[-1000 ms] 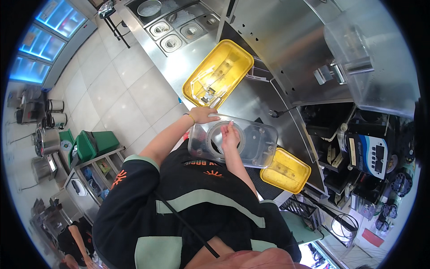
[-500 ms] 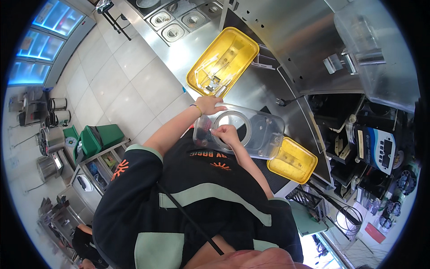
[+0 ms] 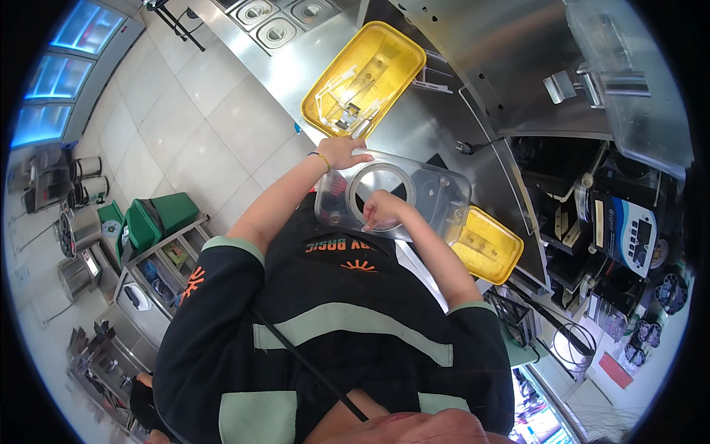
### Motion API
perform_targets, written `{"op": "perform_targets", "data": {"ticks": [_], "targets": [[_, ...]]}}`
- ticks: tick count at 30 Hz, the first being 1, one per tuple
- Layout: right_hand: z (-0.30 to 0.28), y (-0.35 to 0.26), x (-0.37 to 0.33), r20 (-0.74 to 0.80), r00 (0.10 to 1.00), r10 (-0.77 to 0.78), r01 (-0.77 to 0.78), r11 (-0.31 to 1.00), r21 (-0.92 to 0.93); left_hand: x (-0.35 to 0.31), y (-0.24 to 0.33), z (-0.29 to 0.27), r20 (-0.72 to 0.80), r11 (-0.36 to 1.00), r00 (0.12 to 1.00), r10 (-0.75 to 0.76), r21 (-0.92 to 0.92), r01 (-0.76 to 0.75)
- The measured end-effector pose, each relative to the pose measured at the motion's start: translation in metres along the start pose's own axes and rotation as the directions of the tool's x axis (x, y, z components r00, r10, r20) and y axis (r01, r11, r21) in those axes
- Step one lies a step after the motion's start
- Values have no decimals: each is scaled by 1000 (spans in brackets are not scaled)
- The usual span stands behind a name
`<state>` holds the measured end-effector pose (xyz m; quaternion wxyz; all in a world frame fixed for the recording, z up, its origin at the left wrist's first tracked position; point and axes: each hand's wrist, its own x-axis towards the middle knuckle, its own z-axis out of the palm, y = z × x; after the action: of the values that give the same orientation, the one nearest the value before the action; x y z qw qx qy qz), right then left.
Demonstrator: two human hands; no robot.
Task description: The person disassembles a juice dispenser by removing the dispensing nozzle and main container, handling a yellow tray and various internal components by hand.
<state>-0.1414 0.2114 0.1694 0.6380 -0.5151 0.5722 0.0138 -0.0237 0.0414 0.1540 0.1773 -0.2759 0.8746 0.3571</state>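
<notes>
A clear plastic container (image 3: 440,194) with a large round ring opening lies across the metal counter, close against my apron. My left hand (image 3: 342,153) grips its far left corner, the thumb stretched along the edge. Over the near part of the ring is my right hand (image 3: 384,209), its fingers bent and pressed together against the plastic near the rim. Whatever those fingers hold, if anything, is hidden. Just beyond my left hand sits a yellow tray (image 3: 399,46) with white plastic strips and small metal parts in it.
A second yellow tray (image 3: 492,244) stands at the right, partly under the container's end. A black plug with its cord (image 3: 467,147) lies on the counter (image 3: 285,78). Round metal lids (image 3: 275,33) are set into the far end. A blue-and-white device (image 3: 629,235) stands at the right.
My right hand has moved from inside the ring toward its near rim, the wrist bending downward. My left hand keeps its grip on the container's corner. The whole view has shifted slightly.
</notes>
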Motion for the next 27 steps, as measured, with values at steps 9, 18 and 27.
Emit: {"op": "perform_targets", "data": {"ticks": [9, 18, 27], "targets": [[-16, -5, 7, 231, 949, 214, -40, 811, -584, 3, 0, -2, 50, 1000, 998, -27, 18, 26], [-32, 6, 4, 215, 913, 345, -36, 596, -802, 6, 0, -5, 27, 1000, 1000, 11, -20, -11], [30, 30, 11, -440, 754, 488, 653, -489, 578, 9, -10, 9, -23, 999, 1000, 8, -43, -9]]}}
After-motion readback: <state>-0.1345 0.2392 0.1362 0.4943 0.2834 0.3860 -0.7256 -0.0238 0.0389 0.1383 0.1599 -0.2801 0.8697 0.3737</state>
